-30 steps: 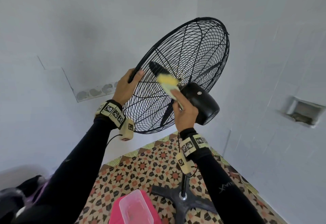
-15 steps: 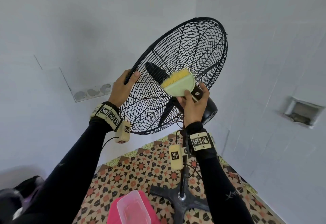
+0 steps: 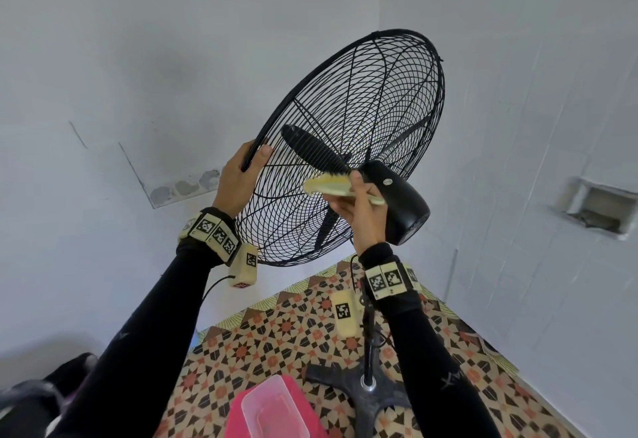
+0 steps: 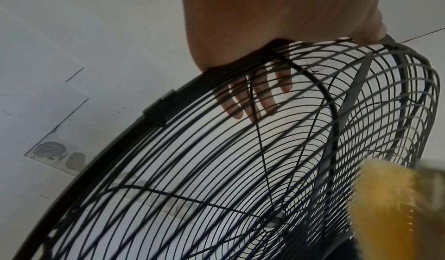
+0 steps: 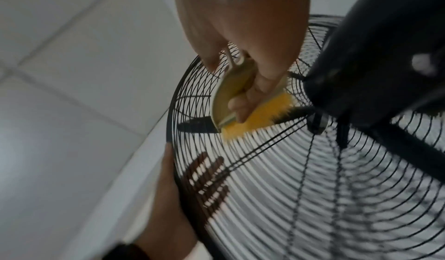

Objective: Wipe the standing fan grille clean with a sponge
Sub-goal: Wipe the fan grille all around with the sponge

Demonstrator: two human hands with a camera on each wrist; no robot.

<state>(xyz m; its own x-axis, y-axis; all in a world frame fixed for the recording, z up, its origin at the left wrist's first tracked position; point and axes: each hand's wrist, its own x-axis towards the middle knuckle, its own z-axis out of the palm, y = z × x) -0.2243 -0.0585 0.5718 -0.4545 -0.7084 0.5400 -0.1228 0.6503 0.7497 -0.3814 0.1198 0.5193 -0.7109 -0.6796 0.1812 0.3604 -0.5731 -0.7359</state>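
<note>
The black standing fan's wire grille tilts up toward the wall, seen from behind. My left hand grips its left rim, thumb on the rear side and fingers wrapped to the front. My right hand holds a pale green scrubber with yellow bristles, pressed against the rear grille just left of the black motor housing. In the right wrist view the yellow bristles push into the wires beside the hub. In the left wrist view the scrubber is a blurred shape at lower right.
The fan's pole and black cross base stand on a patterned floor mat. A pink tub with a clear lid sits beside the base. White tiled walls close in on both sides, with a recess at the right.
My right hand has brought the scrubber down and slightly left along the rear grille and turned it flatter. My left hand has kept its grip on the rim.
</note>
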